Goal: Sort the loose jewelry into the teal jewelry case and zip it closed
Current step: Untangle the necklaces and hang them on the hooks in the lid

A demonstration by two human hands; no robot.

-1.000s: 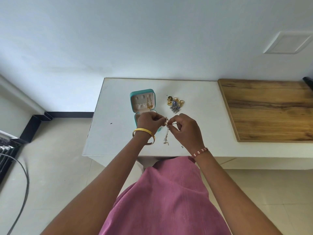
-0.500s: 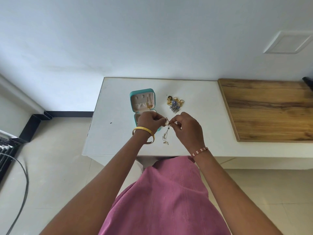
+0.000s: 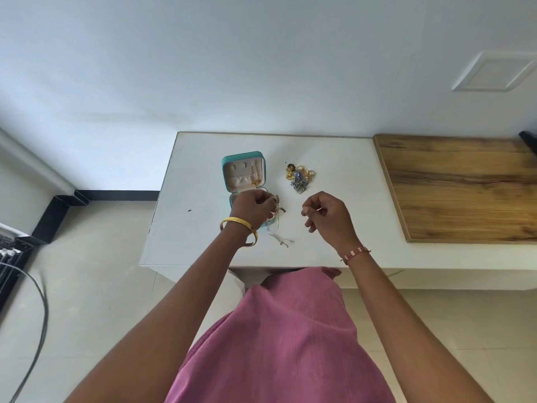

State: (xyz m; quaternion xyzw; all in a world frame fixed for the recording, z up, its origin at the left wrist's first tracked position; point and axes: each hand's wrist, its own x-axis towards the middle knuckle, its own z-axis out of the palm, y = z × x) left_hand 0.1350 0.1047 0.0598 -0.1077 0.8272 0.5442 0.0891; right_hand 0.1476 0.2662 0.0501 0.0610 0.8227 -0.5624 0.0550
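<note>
Now, left hand [image 3: 252, 207] pinches necklace [image 3: 278, 225] — dangling below

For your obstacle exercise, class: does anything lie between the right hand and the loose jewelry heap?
Nothing visible does. The right hand hovers apart from the heap of gold and silver jewelry; only bare white tabletop shows between them.

Matt white table [image 3: 203, 228]; grained wood board [image 3: 465, 187]; shiny gold metal jewelry pile [image 3: 300, 177].

No legible text, labels or numbers.
</note>
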